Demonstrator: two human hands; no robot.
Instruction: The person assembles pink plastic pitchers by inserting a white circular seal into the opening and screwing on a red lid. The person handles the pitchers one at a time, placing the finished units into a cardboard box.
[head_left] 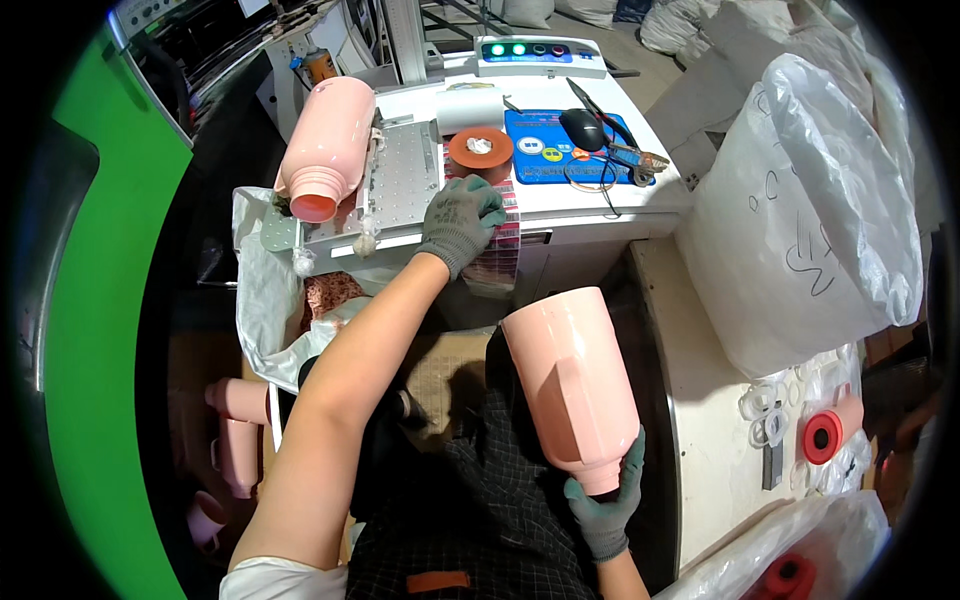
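Observation:
In a grey glove with green fingers, my right hand [605, 512] grips a glossy pink bottle [572, 375] by its narrow end, the wide end tilted up and away. A raised handle-like strip runs along its side. My left hand [462, 222], gloved alike, reaches to the white worktable's front edge. Its fingers are curled over a strip of red-and-white printed labels [492, 265] that hangs over the edge, just below an orange-brown tape roll [480, 148]. Whatever lies between those fingertips is hidden. Left of it, another pink bottle [330, 140] lies on a perforated metal plate [405, 165].
A control box [540, 52] with lit green buttons stands at the back. A blue mat [535, 125] carries a black mouse [582, 128] and tools. Big white sacks [800, 230] crowd the right, above a bench [665, 330] with loose rings. Pink bottles [238, 455] lie low left.

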